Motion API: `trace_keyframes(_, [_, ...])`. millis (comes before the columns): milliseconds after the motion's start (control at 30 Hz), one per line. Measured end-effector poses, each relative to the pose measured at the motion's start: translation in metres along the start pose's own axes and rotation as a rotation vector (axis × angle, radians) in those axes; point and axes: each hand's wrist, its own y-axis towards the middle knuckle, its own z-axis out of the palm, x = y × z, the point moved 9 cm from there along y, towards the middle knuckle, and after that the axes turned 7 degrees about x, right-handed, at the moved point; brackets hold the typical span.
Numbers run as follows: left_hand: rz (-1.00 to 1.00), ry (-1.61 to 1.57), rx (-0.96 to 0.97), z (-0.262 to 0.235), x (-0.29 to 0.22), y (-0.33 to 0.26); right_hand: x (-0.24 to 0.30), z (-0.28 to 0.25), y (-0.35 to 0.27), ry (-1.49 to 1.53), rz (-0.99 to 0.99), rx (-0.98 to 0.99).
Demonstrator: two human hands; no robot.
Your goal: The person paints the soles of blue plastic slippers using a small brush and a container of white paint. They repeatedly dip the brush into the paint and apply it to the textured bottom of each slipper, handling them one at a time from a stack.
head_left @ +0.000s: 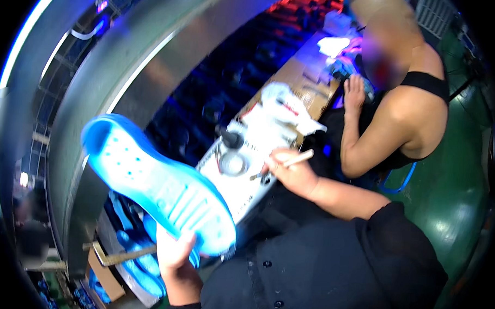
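A light blue foam clog [164,187] rests in my left hand [174,249], sole side toward me, with small holes at its toe end pointing up and left. My fingers close around its lower edge. Over the white work surface [245,193], my right hand [290,171] grips a thin brush [299,158] with a pale handle; its dark tip points down and left. Just left of that tip sits a small round metal dish [233,164]. Behind the dish stands a dark, blurred container [231,138]. Brush and clog are apart.
A crumpled white plastic bag [287,109] lies farther along the bench. A co-worker [399,116] sits at the upper right, one hand over the bench. Several blue clogs [145,279] lie at lower left beside a cardboard box [106,275]. A curved metal housing [114,68] spans the left.
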Motion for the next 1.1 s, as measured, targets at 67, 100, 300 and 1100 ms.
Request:
trace_keyframes(67, [-0.161,-0.138,0.155,0.027,0.001,0.025,-0.001,-0.019,-0.004,-0.044,0.010,-0.023])
trace_keyframes(100, [-0.237,-0.237,0.174,0.046,0.002,0.032,-0.001,-0.027,-0.004,-0.076,-0.016,-0.030])
trace_keyframes(300, [-0.045,-0.199,0.347,0.132,-0.046,0.219,-0.033,-0.062,-0.016,0.114,0.142,-0.156])
trace_keyframes(1100, [-0.277,1.509,-0.939,-0.214,0.108,-0.197,-0.079,-0.007,0.005,0.229,0.233,-0.023])
